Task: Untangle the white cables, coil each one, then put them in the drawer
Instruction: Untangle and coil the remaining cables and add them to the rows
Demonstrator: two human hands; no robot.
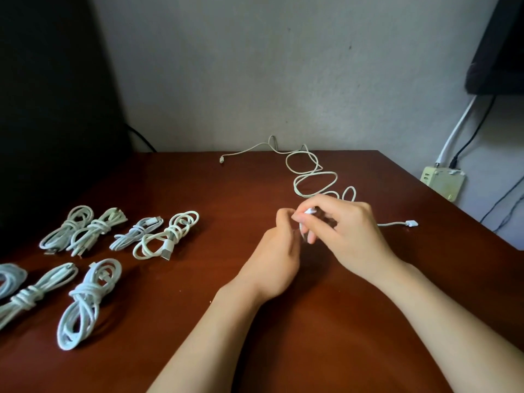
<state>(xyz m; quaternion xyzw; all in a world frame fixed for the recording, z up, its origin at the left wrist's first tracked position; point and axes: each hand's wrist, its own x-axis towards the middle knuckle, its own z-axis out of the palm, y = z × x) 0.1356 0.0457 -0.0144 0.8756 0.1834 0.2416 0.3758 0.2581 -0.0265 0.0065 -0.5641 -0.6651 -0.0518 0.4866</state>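
A loose white cable (314, 181) lies in loops on the brown table (226, 194), running from the back edge toward my hands. My left hand (276, 251) and my right hand (340, 231) meet at the table's middle, and both pinch the cable's near end with curled fingers. A white plug (411, 223) on a short stretch of cable lies just right of my right hand. Several coiled, tied white cables (167, 235) lie in two rows at the left. No drawer is in view.
A grey wall stands behind the table. At the left is a dark panel (51, 109). A cream power strip (442, 181) with leads hangs on the wall at the right, under a dark object (502, 52).
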